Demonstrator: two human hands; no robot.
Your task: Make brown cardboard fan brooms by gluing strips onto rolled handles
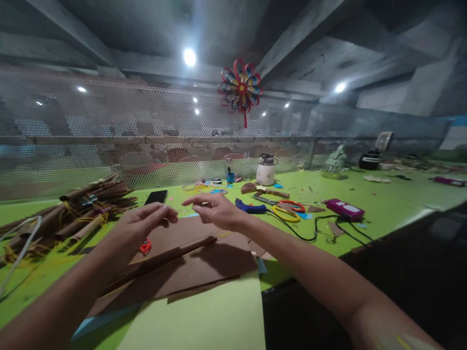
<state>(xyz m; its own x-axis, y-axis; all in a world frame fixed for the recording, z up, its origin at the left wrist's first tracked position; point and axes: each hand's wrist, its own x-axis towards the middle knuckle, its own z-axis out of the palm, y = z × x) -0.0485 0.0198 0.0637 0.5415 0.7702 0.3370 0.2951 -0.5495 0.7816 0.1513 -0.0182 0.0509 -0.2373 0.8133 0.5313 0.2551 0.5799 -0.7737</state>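
Observation:
My left hand [149, 218] hovers above brown cardboard [215, 257], its fingers bent in toward the thumb. Whatever may be pinched there is too small to make out. Across a small gap, my right hand [218, 210] points toward it, index finger stretched out and the other fingers loosely bent, with nothing visible in them. Below the left hand, a small red-orange object [145, 247] lies on the cardboard. Pale yellow paper [211, 316] and a blue sheet [104, 321] lie at the near edge. Right of my right hand are a blue glue gun [251, 207] and scissors [288, 209].
Brown paper rolls [87, 209] with yellow strands are piled at left. A black phone [156, 197], a white jug [266, 171] and a purple box [345, 209] with a black cord stand on the green table [390, 209]. A paper flower ornament [241, 87] hangs before the mesh.

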